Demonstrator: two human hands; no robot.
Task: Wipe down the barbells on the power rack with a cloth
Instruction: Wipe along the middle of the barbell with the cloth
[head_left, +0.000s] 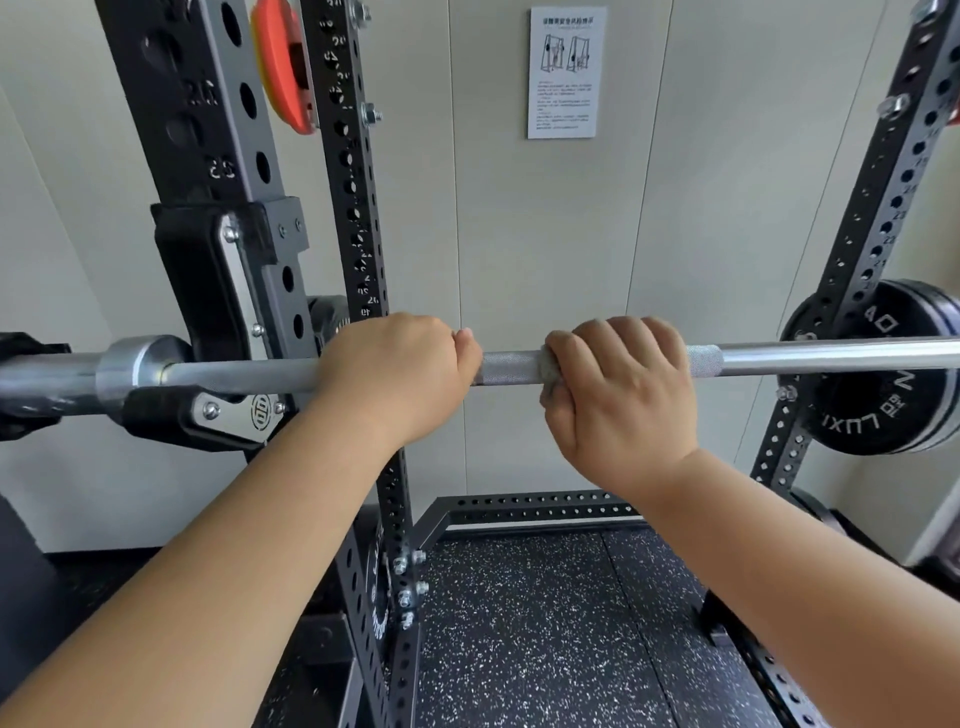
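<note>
A silver barbell (810, 356) lies horizontally across the black power rack, resting in a J-hook (218, 410) on the left upright. My left hand (395, 374) grips the bar bare, just right of the hook. My right hand (623, 389) wraps around the knurled section a little further right, holding a grey cloth (548, 371) against the bar. Only a small bunch of the cloth shows at the thumb side; the rest is hidden under my fingers.
Black perforated uprights stand at left (358, 208) and right (883, 218). A black weight plate (872, 410) hangs on the right upright, an orange plate (283, 62) high on the left. A paper notice (566, 73) is on the wall. Speckled rubber flooring (545, 623) lies below.
</note>
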